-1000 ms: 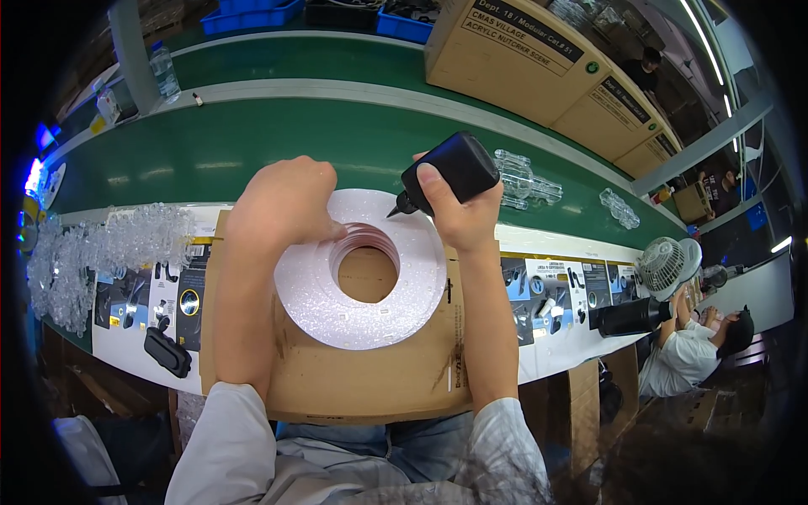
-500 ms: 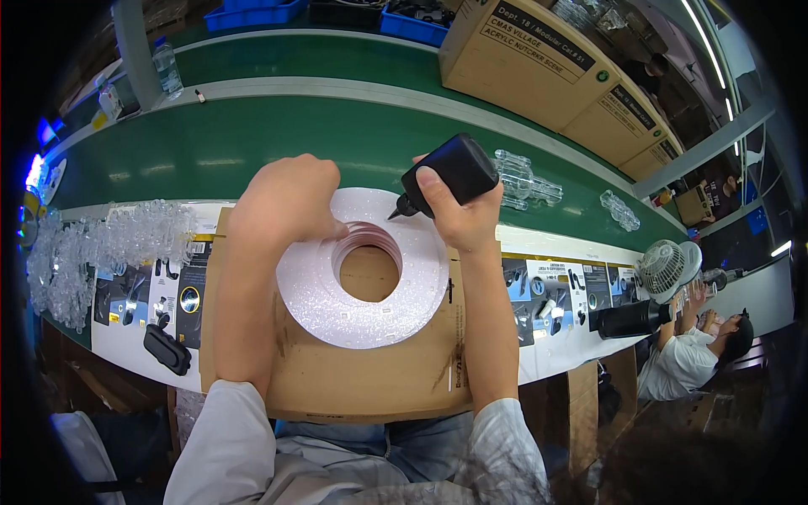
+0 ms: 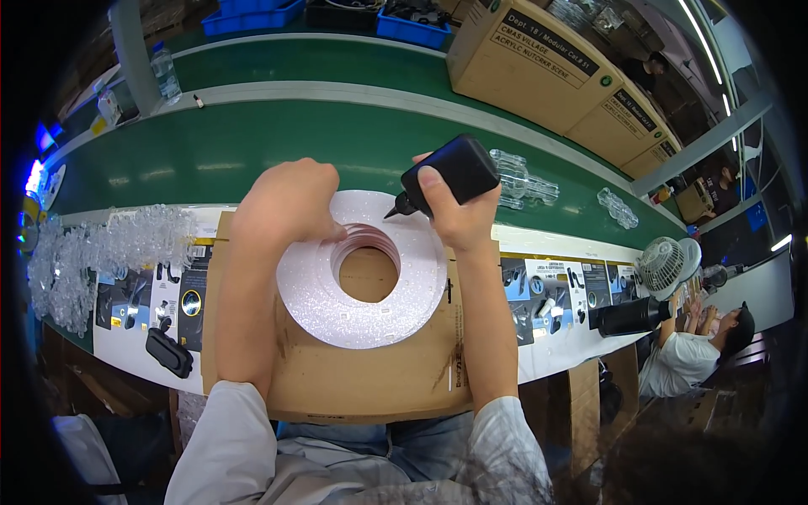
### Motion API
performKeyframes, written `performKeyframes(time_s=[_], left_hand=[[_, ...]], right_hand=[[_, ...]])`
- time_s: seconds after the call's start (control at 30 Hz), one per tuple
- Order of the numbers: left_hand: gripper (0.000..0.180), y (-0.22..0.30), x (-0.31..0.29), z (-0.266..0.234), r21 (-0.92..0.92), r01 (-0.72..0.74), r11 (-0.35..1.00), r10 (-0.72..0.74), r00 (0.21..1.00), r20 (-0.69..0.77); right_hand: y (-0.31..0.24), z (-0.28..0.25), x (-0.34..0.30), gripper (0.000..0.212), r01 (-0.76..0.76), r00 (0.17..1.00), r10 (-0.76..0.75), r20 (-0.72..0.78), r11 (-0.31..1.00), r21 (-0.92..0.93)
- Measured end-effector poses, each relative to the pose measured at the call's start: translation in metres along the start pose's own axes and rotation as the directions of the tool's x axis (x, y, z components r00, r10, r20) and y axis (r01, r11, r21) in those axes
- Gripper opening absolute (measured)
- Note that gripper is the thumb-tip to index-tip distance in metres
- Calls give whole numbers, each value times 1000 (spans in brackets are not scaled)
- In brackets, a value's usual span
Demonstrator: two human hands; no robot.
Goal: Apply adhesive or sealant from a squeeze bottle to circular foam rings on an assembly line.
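Firstly, one long table (image 3: 337, 126), green, with a white strip along its near edge.

Cartons (image 3: 518, 97), brown, in a row toward the table's far right corner; contents hidden.

Cardboard sheet (image 3: 362, 383), flat, at the middle of the near edge, overhanging it.

Heap of clear plastic pieces (image 3: 67, 269), loose, at the left end.

Bins along the far edge, left of centre: a blue bin (image 3: 252, 23), its contents too far off to tell; a second blue bin (image 3: 412, 29), holding dark items.

Ring stack (image 3: 370, 324), white and glittery, lying on the cardboard sheet; several layers show at the inner rim.

Left hand (image 3: 290, 202), bent over the stack's far left part, fingertips at the inner rim; whether they pinch the layers, cannot tell.

Right hand (image 3: 463, 215), wrapped firmly round a black squeeze bottle (image 3: 461, 168), tilted, nozzle down at the ring's far right part; contact cannot be told. Bottle opaque, contents unseen.

Water bottle (image 3: 167, 76), clear, blue-capped, upright by a post near the far left corner; fill level unclear.

Clear plastic figure (image 3: 526, 181), lying just beyond the squeeze bottle.
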State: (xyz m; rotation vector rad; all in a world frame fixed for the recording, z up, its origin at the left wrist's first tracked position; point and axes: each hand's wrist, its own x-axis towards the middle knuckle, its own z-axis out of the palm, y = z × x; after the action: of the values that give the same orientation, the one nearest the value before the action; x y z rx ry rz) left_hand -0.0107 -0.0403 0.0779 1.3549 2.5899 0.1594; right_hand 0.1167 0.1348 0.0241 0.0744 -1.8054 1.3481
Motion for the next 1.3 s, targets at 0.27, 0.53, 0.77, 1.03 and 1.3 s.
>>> performKeyframes(time_s=[0.27,0.53,0.77,1.03,1.3], left_hand=[[39,-12,2,-5,-56,-32,998,25,993,-117],[37,-84,35,6,-270,338,901,-421,830,-365],[46,-134,80,84,-325,515,793,-608,652,-452],[44,-82,64,41,-47,226,973,-230,934,-272],[48,-19,36,16,-301,-41,953,62,996,62]], right_hand=[[-16,-21,8,35,-111,970,141,-201,982,153],[-18,-34,19,52,105,954,-14,-299,951,292],[-8,-31,22,67,4,1000,8,-21,859,512],[-3,-30,19,53,-192,966,13,258,701,686],[-17,-37,15,48,-228,966,27,259,564,793]])
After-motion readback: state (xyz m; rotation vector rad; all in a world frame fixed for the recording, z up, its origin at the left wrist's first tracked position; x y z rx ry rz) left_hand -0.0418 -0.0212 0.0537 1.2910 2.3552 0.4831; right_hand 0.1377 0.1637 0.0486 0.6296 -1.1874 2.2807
